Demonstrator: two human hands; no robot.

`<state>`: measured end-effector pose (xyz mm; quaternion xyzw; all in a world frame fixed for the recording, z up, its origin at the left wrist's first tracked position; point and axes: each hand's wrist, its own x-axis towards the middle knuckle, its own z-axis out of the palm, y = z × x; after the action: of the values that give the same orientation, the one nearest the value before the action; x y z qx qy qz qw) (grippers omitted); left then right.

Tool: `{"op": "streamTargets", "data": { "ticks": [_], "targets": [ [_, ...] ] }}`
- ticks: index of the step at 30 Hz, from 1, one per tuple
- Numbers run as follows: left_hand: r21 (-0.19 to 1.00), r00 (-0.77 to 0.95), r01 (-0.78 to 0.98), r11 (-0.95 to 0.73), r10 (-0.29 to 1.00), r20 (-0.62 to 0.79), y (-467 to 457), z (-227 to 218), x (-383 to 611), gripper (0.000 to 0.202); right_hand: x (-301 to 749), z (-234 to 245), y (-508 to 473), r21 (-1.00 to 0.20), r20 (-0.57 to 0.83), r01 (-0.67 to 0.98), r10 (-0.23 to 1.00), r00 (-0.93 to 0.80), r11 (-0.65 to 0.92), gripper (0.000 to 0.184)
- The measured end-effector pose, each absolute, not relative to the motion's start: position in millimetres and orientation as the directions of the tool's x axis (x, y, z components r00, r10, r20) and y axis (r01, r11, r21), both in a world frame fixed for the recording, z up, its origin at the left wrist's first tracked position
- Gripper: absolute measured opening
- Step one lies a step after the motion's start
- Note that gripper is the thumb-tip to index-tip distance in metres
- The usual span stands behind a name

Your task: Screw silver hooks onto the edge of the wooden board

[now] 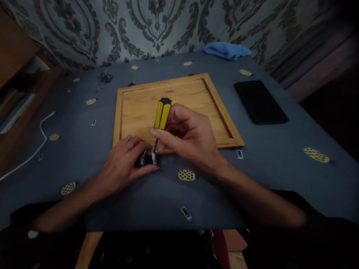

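**Screwdriver set on the small part**

Holding the screwdriver (162, 114) upright in my right hand (187, 140), grip clenched round its handle, I see the tip meeting a small dark part (148, 160) just off the tray's (131, 108) near edge. My left hand (123, 164) grasps that part on the counter (252, 175). A phone (259, 101) lies right of the tray.

The scene is dim, with the strongest light falling on the wooden tray (179, 108) at the middle of the worktop (280, 157). The picture's corners fade to near black. Both forearms look soft and smeared with motion blur. The worktop's edges bow with wide-angle distortion.
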<state>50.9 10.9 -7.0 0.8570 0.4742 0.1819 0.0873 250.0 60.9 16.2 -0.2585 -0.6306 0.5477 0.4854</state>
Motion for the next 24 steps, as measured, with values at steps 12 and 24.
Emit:
{"op": "streamTargets", "data": {
  "ticks": [12, 24],
  "targets": [
    [0.287, 0.494, 0.784, -0.55, 0.833, 0.249, 11.5, -8.7, 50.8, 0.051, 256.4, 20.1, 63.4, -0.949, 0.315, -0.189, 0.8, -0.51, 0.253, 0.024],
    [0.274, 0.502, 0.779, -0.563, 0.823, 0.265, 11.7, -8.4, 50.8, 0.05, 251.9, 19.3, 58.1, -0.959, 0.275, -0.198, 0.837, -0.474, 0.203, 0.033]
  ]
}}
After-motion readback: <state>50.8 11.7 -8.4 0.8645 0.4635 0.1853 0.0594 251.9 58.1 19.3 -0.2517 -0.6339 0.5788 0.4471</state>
